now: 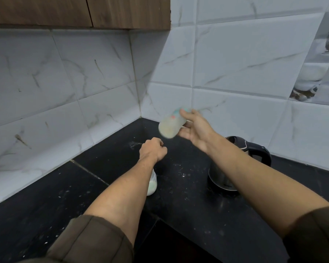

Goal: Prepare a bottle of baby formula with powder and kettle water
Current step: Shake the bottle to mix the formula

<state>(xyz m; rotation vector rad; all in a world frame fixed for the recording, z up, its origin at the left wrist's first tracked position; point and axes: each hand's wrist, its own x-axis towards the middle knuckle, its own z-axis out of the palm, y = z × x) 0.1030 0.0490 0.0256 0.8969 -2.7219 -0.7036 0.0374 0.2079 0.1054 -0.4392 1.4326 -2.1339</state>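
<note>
**Feeding bottle, held aloft at counter corner**

Bottle (pixel 171 125) – pale, milky, motion-blurred; tilted in the air above the black counter (pixel 188 209), near the tiled wall corner. Right hand (pixel 197 129) grips it, thumb over, fingers beneath. Left hand (pixel 152 150) – curled into a fist above the counter, nothing seen in it. Small white container (pixel 152 186) stands partly under the left forearm. Kettle (pixel 254 154) at right, partly behind the right forearm. White specks scattered on the counter

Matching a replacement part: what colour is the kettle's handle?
The kettle handle is black; it shows best in the head view.
</note>
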